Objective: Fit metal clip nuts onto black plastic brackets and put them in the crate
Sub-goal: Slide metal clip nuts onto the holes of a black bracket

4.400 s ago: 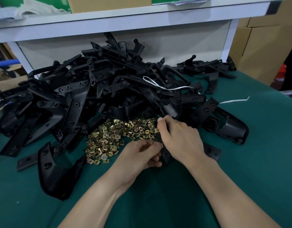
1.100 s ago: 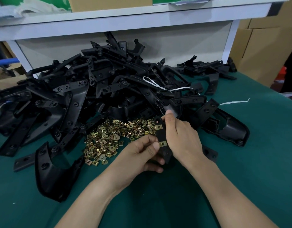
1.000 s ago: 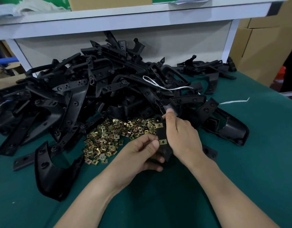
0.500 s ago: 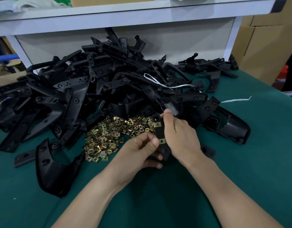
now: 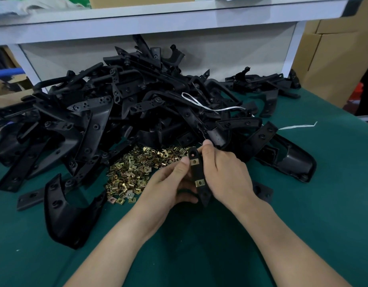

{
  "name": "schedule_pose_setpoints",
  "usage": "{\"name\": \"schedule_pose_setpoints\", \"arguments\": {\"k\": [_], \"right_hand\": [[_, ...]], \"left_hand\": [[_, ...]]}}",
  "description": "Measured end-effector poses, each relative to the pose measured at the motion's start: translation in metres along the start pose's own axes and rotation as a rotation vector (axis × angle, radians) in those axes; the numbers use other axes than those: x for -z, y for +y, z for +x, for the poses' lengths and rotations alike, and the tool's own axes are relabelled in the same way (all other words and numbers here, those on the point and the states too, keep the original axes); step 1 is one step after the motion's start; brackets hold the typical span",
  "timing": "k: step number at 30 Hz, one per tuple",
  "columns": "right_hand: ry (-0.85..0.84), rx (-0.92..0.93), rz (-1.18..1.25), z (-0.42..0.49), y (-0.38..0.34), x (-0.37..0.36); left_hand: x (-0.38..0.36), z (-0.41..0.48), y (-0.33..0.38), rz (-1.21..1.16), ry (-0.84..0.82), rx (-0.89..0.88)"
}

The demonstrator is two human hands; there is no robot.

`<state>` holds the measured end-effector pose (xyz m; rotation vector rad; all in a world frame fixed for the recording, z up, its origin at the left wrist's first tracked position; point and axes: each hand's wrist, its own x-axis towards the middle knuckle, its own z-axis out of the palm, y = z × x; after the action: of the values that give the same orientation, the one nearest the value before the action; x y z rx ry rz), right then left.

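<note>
Between my hands stands a narrow black plastic bracket (image 5: 198, 172), held upright over the green table (image 5: 303, 204). Two brass clip nuts sit on it, an upper clip nut (image 5: 194, 161) and a lower clip nut (image 5: 199, 183). My left hand (image 5: 170, 183) grips the bracket's left side, thumb tip by the upper nut. My right hand (image 5: 224, 172) grips its right edge, thumb near the top end. A heap of loose brass clip nuts (image 5: 137, 170) lies just left of my hands. No crate is in view.
A big pile of black plastic brackets (image 5: 127, 112) fills the table's back and left. One curved bracket (image 5: 62, 210) lies front left, another large one (image 5: 286, 160) to the right. White strap pieces (image 5: 297, 126) lie at right. A white shelf (image 5: 179, 17) and cardboard boxes (image 5: 334, 59) stand behind.
Since the earliest frame the bracket has been raised upright and two clip nuts now sit on it. In the last second my left thumb has moved up from the lower nut toward the upper one.
</note>
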<state>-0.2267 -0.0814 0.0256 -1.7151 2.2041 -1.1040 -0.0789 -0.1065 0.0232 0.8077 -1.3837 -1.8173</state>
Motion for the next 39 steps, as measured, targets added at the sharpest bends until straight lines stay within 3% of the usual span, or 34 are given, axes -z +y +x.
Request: {"name": "schedule_pose_setpoints", "arguments": {"k": [11,17,19,24,26,28,31,34,39], "right_hand": [[-0.036,0.170,-0.090,-0.001,0.004,-0.005],[-0.084,0.235,0.054,-0.007,-0.003,-0.001],[-0.150,0.204,0.233,-0.007,-0.008,0.003],[-0.428,-0.071,1.150,-0.001,-0.015,0.024],[-0.510,-0.199,1.374,-0.002,-0.019,0.022],[-0.583,-0.300,1.402,-0.006,-0.024,0.012],[-0.626,-0.446,1.332,-0.007,-0.027,0.000],[-0.637,-0.483,1.319,-0.006,-0.026,-0.003],[-0.409,-0.540,1.290,0.000,-0.022,-0.012]], "left_hand": [[0.001,0.000,0.000,0.275,0.172,-0.126],[0.002,0.003,0.004,0.228,0.296,-0.127],[0.004,0.001,0.006,0.202,0.266,-0.182],[-0.005,-0.008,0.007,0.507,0.222,-0.599],[-0.006,-0.010,0.004,0.552,0.253,-0.689],[-0.004,-0.012,0.005,0.528,0.248,-0.650],[-0.001,-0.009,0.008,0.243,0.175,-0.371],[0.004,0.000,0.006,0.243,0.318,-0.293],[0.016,0.008,0.006,0.208,0.480,-0.216]]}}
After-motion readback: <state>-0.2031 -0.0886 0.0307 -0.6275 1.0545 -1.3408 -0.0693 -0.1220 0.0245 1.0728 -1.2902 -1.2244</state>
